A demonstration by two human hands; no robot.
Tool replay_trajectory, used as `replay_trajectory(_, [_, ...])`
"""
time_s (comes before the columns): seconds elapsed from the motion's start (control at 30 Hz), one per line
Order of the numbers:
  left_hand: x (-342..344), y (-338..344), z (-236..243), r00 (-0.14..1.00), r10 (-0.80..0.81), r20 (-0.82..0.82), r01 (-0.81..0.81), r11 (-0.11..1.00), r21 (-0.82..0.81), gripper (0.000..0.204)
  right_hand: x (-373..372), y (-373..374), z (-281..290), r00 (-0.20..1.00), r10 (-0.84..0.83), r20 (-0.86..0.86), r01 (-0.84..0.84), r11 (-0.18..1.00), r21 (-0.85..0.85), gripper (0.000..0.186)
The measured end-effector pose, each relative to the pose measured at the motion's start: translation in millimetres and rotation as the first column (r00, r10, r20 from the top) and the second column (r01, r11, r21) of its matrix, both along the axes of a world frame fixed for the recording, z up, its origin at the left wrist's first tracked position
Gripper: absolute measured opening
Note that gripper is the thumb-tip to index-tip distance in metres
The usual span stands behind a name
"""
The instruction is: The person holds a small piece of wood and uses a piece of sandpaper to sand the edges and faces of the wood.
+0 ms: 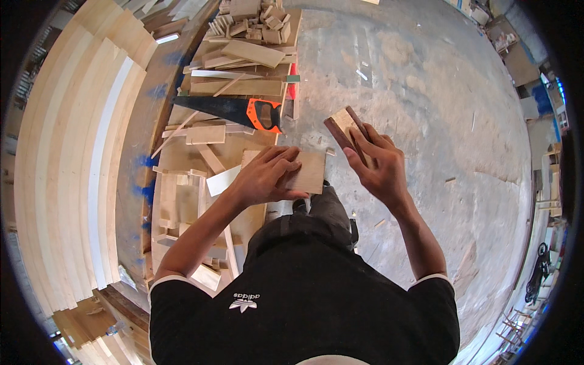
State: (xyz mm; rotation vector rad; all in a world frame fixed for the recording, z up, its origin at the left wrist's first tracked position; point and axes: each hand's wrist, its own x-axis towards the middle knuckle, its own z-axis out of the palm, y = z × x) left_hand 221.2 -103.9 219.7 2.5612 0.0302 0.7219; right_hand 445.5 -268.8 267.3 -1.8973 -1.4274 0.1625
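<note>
My left hand [271,173] presses on a flat rectangular wooden board [310,172], its fingers over the top face and the thumb along the near edge. The board reaches over the right edge of the low bench. To the right, my right hand [378,159] grips a sanding block [344,123], a pale wooden block with dark reddish-brown sheet along its sides. The block is tilted and held apart from the board. Beyond my left hand, a handsaw [234,112] with a black blade and an orange and black handle lies on the bench.
Wood offcuts [252,53] are piled across the bench [173,146], with small blocks [267,24] heaped at its far end. Long pale boards [67,164] are stacked at the left. Scraps [362,74] lie on the concrete floor [438,121]. A black coiled cable [538,274] sits at far right.
</note>
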Motion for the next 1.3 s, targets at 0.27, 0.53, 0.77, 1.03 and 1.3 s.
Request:
replay_trajectory(0.27, [1, 1, 15, 0.999, 0.021, 0.036, -0.022, 0.999, 0.025, 0.063, -4, -7, -25, 0.971, 0.008, 0.240, -0.010, 1.000, 0.008, 0.040])
replay_trajectory(0.53, [4, -6, 18, 0.995, 0.032, 0.092, -0.030, 0.999, -0.021, 0.065, -32, -23, 1, 0.929, 0.350, 0.122, -0.354, 0.935, 0.006, 0.057])
replay_trajectory(0.77, [3, -8, 19, 0.995, 0.036, 0.089, -0.021, 0.986, -0.166, 0.061, -26, -3, 3, 0.993, 0.093, -0.069, -0.086, 0.992, 0.089, 0.054])
replay_trajectory(1.03, [3, -7, 23, 1.000, 0.008, 0.018, -0.003, 0.966, -0.260, 0.054, -37, -6, 7, 0.957, 0.272, 0.098, -0.286, 0.936, 0.204, 0.055])
replay_trajectory(1.3, [-6, -23, 6, 0.991, 0.097, 0.097, -0.043, 0.891, -0.452, 0.058, 11, 8, -14, 0.971, 0.135, -0.195, -0.085, 0.966, 0.244, 0.047])
